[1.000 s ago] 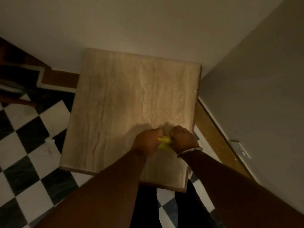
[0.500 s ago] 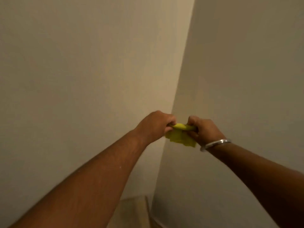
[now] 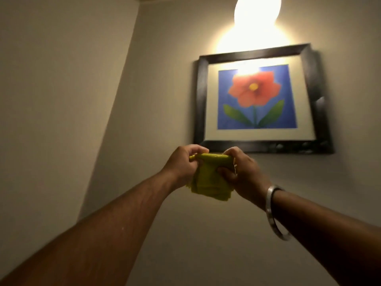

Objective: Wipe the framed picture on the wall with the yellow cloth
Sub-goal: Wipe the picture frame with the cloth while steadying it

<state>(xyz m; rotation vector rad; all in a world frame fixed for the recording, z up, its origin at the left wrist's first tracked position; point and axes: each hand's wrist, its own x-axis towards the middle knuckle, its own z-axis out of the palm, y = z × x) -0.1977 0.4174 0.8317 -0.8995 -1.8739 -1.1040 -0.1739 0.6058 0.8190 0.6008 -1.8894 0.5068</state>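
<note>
A framed picture [image 3: 257,100] hangs on the wall at the upper right: dark frame, white mat, a red flower on blue. Both my hands are raised just below its lower left corner. My left hand [image 3: 181,164] and my right hand [image 3: 241,174] each grip one side of a folded yellow cloth [image 3: 208,182], which hangs down between them. The cloth is apart from the frame. A silver bangle [image 3: 274,211] circles my right wrist.
A bright wall lamp [image 3: 257,13] glows directly above the picture and glares on its upper glass. The room corner [image 3: 115,100] runs down to the left of the picture, with a bare side wall beyond it.
My view has swung up from the stone table top to the wall, and the picture has come into sight. Both hands have risen with the cloth still held between them.
</note>
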